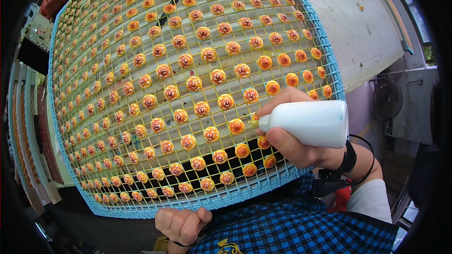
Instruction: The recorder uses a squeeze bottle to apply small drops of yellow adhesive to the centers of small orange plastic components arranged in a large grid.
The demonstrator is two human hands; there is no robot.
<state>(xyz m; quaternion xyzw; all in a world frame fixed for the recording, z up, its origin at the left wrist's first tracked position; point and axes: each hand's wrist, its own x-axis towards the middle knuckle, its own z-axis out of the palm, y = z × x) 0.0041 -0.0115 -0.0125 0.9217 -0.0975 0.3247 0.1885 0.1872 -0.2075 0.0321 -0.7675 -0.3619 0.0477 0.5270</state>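
Note:
A large blue plastic grid rack [221, 201] tilts up in front of me, filled with several rows of small orange and yellow flower-shaped pieces [202, 108]. My right hand [287, 143] grips a white squeeze bottle [310, 123], its nozzle touching a flower piece near the rack's lower right. My left hand [182, 225] is curled into a fist just below the rack's lower edge; whether it holds the frame is unclear.
A pale worn tabletop [358, 23] extends behind the rack to the right. A fan [387, 98] stands at the right edge. Stacked flat boards and frames [28, 127] lean at the left. My blue checked garment [292, 230] fills the bottom.

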